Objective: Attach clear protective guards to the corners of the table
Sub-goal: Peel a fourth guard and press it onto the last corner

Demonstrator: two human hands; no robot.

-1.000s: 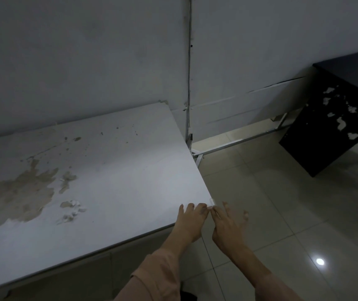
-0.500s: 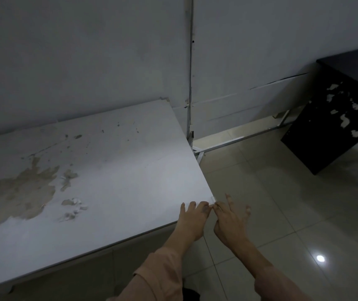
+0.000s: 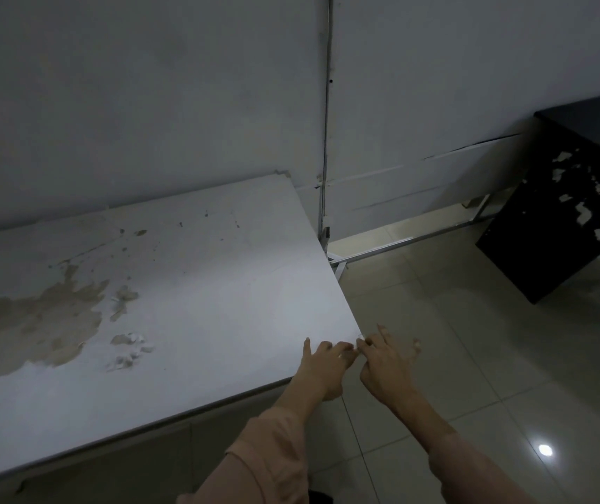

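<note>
Both grips meet at the near right corner of the counter.

I see the left grip [image 3: 325, 365] lying flat on the white counter [image 3: 218, 303], fingers straight and holding nothing, with its tips right by the corner. The right grip [image 3: 387, 361] is just beside it, off the edge and over the floor [image 3: 473, 358], fingers spread wide, and its thumb side touches the same corner. The clear guard [image 3: 359, 336] shows only as a small shiny spot on the corner tip, just above where the two grips touch. It is too small for me to tell if the right grip pinches it or only pushes on it. Well to the left of the left grip is a big brown stain [image 3: 36, 321]. Far to the right of the right grip stands a black table [image 3: 563, 220] with peeled spots.
</note>
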